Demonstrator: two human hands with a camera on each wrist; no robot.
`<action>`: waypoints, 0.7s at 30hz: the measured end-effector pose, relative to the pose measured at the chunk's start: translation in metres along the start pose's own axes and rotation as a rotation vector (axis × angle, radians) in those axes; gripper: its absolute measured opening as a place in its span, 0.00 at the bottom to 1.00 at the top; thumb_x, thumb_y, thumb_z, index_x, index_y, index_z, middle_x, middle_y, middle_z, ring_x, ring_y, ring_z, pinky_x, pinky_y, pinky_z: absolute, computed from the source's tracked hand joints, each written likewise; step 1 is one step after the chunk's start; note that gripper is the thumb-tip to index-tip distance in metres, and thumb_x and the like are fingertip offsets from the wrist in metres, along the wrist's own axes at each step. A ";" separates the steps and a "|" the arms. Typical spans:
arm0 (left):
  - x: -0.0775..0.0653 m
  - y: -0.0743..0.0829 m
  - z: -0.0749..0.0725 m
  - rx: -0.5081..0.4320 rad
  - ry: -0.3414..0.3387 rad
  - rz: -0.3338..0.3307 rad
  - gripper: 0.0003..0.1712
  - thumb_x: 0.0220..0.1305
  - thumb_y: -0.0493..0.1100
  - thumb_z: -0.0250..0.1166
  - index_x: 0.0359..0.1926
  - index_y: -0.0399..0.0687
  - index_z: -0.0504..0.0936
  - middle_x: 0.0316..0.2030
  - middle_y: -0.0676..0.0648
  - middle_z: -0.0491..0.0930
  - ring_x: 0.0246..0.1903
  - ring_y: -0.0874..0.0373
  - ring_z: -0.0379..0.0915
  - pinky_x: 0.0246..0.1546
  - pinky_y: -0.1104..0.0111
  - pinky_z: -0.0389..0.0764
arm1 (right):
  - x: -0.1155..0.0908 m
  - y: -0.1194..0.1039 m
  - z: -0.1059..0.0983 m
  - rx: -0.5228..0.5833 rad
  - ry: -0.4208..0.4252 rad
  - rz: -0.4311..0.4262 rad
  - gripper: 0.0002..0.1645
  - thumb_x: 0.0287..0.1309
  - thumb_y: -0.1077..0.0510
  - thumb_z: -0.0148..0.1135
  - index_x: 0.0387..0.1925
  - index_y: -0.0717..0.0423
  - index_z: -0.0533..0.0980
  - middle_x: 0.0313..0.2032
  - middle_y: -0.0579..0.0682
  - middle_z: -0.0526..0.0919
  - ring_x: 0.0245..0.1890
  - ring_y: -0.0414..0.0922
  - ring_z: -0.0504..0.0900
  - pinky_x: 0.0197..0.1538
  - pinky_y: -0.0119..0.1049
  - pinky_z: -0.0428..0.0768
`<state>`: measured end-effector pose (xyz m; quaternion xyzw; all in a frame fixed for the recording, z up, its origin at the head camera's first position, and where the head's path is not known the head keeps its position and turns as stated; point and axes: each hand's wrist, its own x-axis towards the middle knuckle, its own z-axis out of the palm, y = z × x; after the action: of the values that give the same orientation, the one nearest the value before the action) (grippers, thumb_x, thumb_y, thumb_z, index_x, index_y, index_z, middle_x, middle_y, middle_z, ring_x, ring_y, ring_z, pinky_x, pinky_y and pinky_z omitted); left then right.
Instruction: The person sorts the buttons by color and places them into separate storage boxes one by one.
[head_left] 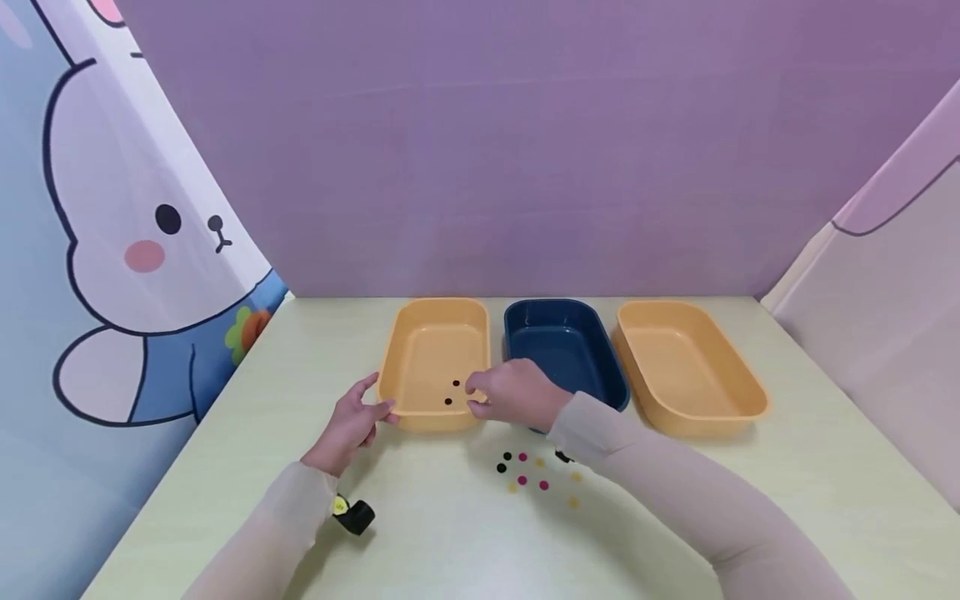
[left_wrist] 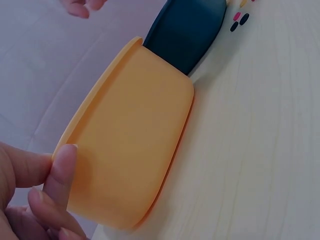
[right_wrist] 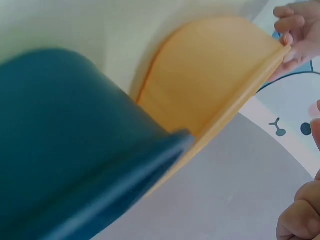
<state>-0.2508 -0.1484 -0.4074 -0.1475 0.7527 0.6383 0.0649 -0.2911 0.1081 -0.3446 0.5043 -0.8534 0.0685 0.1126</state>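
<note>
My left hand (head_left: 350, 425) pinches the near left corner of the left yellow tray (head_left: 433, 421), thumb and fingers on either side of its rim. Inside that tray, toward its near right side, lie two small black discs (head_left: 448, 402). My right hand (head_left: 519, 392) hovers over the tray's near right edge, thumb and forefinger bent and apart, with nothing visible between them. On the table in front of the trays lie several small round discs, some black (head_left: 502, 468), some magenta (head_left: 543, 485) and some yellow (head_left: 573, 502).
A dark blue tray (head_left: 555, 312) stands in the middle, partly hidden by my right hand and wrist. Right of it is a second yellow tray (head_left: 690, 367). A black device (head_left: 356, 517) with a yellow label shows beside my left sleeve. A purple cloth wall (head_left: 525, 167) rises behind.
</note>
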 end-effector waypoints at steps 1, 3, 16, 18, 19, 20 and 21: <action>0.000 0.000 0.000 0.001 -0.003 -0.001 0.39 0.69 0.37 0.56 0.75 0.43 0.46 0.20 0.54 0.81 0.10 0.64 0.54 0.13 0.75 0.57 | -0.004 0.000 0.001 0.003 0.007 -0.008 0.08 0.56 0.56 0.66 0.36 0.54 0.84 0.24 0.44 0.85 0.15 0.34 0.75 0.19 0.19 0.67; 0.000 0.000 0.001 0.004 -0.006 0.006 0.40 0.69 0.37 0.56 0.75 0.43 0.46 0.21 0.54 0.82 0.10 0.64 0.54 0.13 0.75 0.57 | -0.011 -0.001 0.002 0.021 0.006 -0.010 0.07 0.56 0.56 0.66 0.35 0.54 0.84 0.25 0.44 0.85 0.16 0.34 0.76 0.20 0.18 0.67; 0.001 -0.003 -0.003 0.020 -0.036 0.007 0.40 0.70 0.39 0.56 0.75 0.44 0.45 0.21 0.56 0.81 0.11 0.64 0.56 0.14 0.74 0.59 | -0.035 -0.007 0.016 0.097 -0.013 -0.016 0.08 0.56 0.55 0.67 0.36 0.54 0.83 0.24 0.44 0.84 0.16 0.33 0.75 0.23 0.15 0.67; 0.000 -0.003 -0.003 0.017 -0.037 0.006 0.40 0.70 0.39 0.56 0.75 0.44 0.44 0.21 0.56 0.81 0.11 0.64 0.56 0.14 0.74 0.59 | -0.037 -0.008 0.018 0.109 -0.025 -0.012 0.09 0.56 0.55 0.67 0.37 0.54 0.83 0.23 0.44 0.84 0.15 0.33 0.75 0.23 0.16 0.67; 0.000 -0.003 -0.002 0.016 -0.038 0.007 0.40 0.70 0.39 0.56 0.75 0.43 0.44 0.21 0.56 0.81 0.11 0.63 0.56 0.14 0.74 0.59 | -0.038 -0.008 0.018 0.121 -0.038 0.000 0.09 0.56 0.55 0.67 0.37 0.55 0.83 0.23 0.44 0.84 0.15 0.33 0.75 0.23 0.16 0.68; 0.000 -0.002 -0.002 0.015 -0.035 0.007 0.40 0.70 0.39 0.56 0.75 0.44 0.44 0.21 0.56 0.81 0.11 0.64 0.56 0.14 0.74 0.59 | -0.039 -0.008 0.019 0.130 -0.054 0.015 0.09 0.56 0.55 0.67 0.37 0.55 0.83 0.24 0.44 0.84 0.16 0.33 0.76 0.24 0.16 0.69; -0.001 -0.002 -0.002 0.013 -0.036 0.009 0.40 0.70 0.39 0.56 0.75 0.44 0.44 0.21 0.56 0.81 0.11 0.64 0.56 0.14 0.74 0.59 | -0.040 -0.008 0.019 0.136 -0.075 0.034 0.09 0.57 0.54 0.66 0.38 0.55 0.83 0.25 0.44 0.85 0.16 0.33 0.76 0.25 0.17 0.70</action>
<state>-0.2495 -0.1508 -0.4084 -0.1325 0.7561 0.6363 0.0764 -0.2679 0.1338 -0.3737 0.4985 -0.8588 0.1093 0.0451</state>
